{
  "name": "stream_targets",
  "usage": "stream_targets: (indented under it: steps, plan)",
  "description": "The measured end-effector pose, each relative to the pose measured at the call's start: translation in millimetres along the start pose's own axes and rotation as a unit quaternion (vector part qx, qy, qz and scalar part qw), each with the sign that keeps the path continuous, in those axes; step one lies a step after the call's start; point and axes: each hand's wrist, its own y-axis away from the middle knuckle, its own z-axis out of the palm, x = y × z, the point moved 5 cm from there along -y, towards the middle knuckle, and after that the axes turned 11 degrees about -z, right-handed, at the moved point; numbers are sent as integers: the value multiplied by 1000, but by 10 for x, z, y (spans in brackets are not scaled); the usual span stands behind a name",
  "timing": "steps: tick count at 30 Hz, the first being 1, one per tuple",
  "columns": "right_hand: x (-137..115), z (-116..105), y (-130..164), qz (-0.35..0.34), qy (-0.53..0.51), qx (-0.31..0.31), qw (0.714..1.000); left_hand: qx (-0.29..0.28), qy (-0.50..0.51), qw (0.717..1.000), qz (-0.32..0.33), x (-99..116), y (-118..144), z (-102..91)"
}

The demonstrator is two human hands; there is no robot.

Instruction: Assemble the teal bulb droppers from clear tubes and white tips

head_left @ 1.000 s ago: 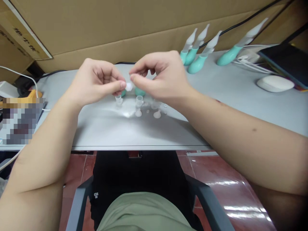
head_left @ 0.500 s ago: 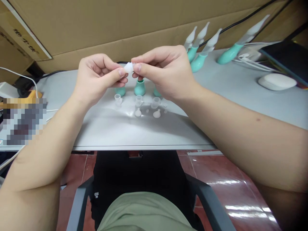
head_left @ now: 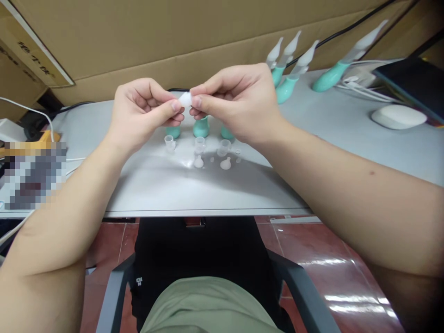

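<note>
The left hand (head_left: 144, 113) and right hand (head_left: 236, 104) meet above the counter (head_left: 156, 185), both pinching one small white plastic piece (head_left: 185, 98) between thumb and fingertips. Below them stand three teal bulbs (head_left: 200, 128), small clear cups (head_left: 200, 144) and white caps (head_left: 225, 163).

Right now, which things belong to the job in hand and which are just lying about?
In hand: small translucent white plastic piece, pinched between left hand and right hand; teal rubber bulbs; clear plastic cups.
Lying about: white mouse, dark tablet, cardboard sheet.
</note>
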Motion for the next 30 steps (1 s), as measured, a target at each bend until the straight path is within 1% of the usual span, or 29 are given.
stream_targets:
  steps: [1,5,8,9,11,13,16,19,21,25,28,30]
  plan:
    - [2,1,-2,2,-7,-9,1000,-2,6,1000,2,4,2,1]
    - [20,-36,-28,0,-44,6,999,-5,-12,1000,-5,12,15,7]
    - [51,2,-36,18,-50,-25,998,0,-32,999,-23,-15,11,-5]
    - [48,9,-35,12,-59,-23,998,0,-30,999,-27,-27,5,-10]
    - [31,1,-30,-13,-81,4,997,-2,-18,999,-26,-46,-9,-17]
    - [40,1,-18,-15,-90,14,996,-6,-10,1000,-17,-54,-19,-21]
    - [111,18,-11,26,-101,-12,994,-15,-24,1000,-9,-53,-20,-18]
    - [172,15,-25,46,-160,-14,986,-21,-32,999,-15,-48,-13,-14]
    - [194,28,-23,60,-189,-27,980,-20,-24,999,-15,-39,-3,-12]
    - [208,60,21,101,-188,-62,975,-13,-18,1000,13,5,34,3]
    - [220,58,28,108,-194,-63,973,-6,-27,999,18,30,56,6]
    - [243,61,18,115,-195,-73,971,-11,-31,999,16,37,60,7]
